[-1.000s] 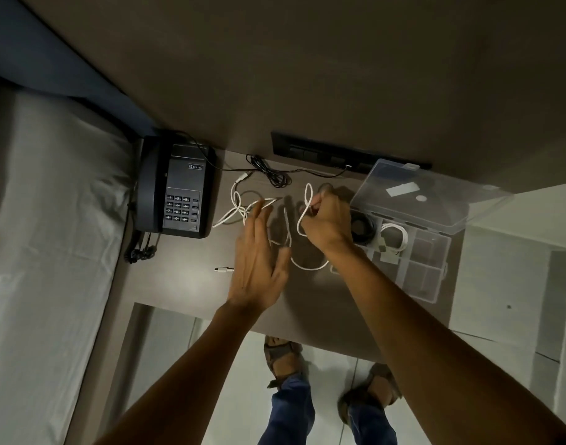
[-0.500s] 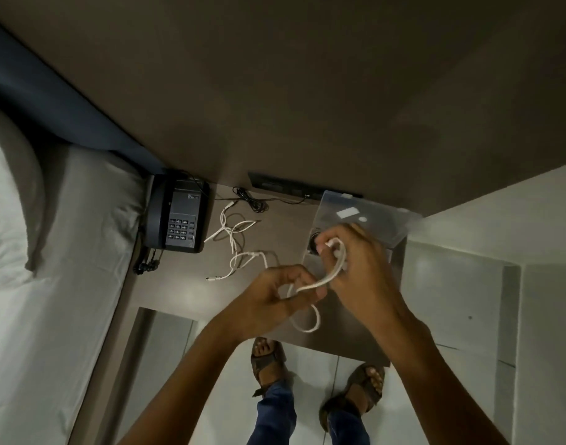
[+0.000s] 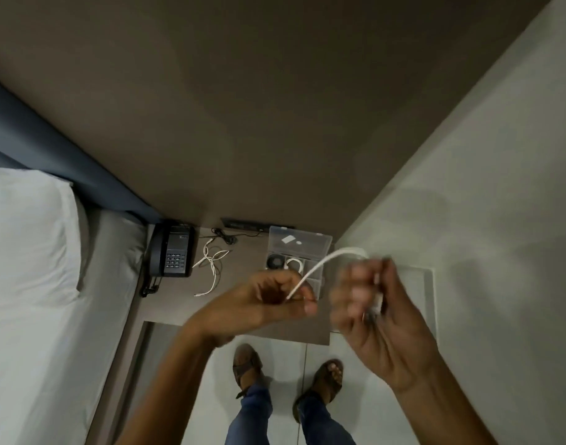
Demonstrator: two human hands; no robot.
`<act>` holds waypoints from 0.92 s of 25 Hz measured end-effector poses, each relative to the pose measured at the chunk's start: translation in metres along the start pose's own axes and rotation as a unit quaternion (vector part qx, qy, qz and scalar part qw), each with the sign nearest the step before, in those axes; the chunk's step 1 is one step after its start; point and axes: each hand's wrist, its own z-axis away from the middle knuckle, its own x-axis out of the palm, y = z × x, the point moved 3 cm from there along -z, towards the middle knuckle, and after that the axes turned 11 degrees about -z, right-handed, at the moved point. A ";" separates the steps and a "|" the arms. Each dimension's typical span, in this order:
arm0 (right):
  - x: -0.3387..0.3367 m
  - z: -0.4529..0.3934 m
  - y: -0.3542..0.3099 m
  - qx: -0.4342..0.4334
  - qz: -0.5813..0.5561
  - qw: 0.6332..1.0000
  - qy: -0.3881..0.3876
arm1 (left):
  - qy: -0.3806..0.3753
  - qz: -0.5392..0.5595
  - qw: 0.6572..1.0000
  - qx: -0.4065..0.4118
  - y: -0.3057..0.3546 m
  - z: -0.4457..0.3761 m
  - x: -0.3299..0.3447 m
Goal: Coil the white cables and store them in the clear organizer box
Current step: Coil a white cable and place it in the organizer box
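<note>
A white cable [image 3: 320, 266] arcs in the air between my two hands, well above the bedside table. My left hand [image 3: 275, 298] pinches one end of it. My right hand [image 3: 371, 313], blurred by motion, is closed around the other part. Below and behind them the clear organizer box [image 3: 323, 248] stands open at the table's right side, its lid raised; a coiled white cable [image 3: 294, 264] and a black coil [image 3: 276, 261] lie in its compartments. Another loose white cable [image 3: 211, 261] sprawls on the brown table [image 3: 243, 271].
A dark desk phone [image 3: 172, 255] sits at the table's left, beside the bed with white sheets [image 3: 34, 284]. A black cable [image 3: 224, 236] and a socket strip [image 3: 243, 224] lie along the back wall. My sandalled feet [image 3: 248, 364] stand on the pale floor below.
Both hands have lifted one white cable off the table and drawn it toward me and to the right. The view has pulled back, so table and box look smaller.
</note>
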 end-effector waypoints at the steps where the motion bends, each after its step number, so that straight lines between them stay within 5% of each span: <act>1: 0.009 0.000 -0.001 -0.051 -0.053 0.997 0.016 | -0.006 -0.008 1.000 0.007 0.012 0.003 0.016; 4: 0.035 0.000 -0.004 -0.191 -0.067 0.979 0.037 | 0.000 -0.040 0.999 0.016 0.041 0.019 0.054; 6: 0.050 0.014 -0.011 -0.262 0.167 0.941 0.133 | 0.032 -0.089 0.995 0.012 0.057 0.035 0.064; 9: 0.062 0.039 -0.012 -0.222 0.610 0.743 0.163 | 0.112 -0.150 0.982 0.031 0.088 0.055 0.050; 11: 0.061 0.051 -0.006 -0.141 0.689 0.698 0.135 | 0.130 -0.174 0.974 0.069 0.110 0.060 0.038; 15: 0.072 0.076 0.006 -0.064 0.597 0.783 0.165 | 0.135 -0.149 0.971 0.131 0.144 0.056 0.031; 20: 0.086 0.082 0.029 0.029 0.226 0.973 0.039 | 0.130 -0.122 0.971 0.158 0.161 0.036 0.037; 23: 0.104 0.073 0.017 -0.065 -0.010 0.998 -0.005 | 0.151 -0.100 0.973 0.144 0.160 0.025 0.053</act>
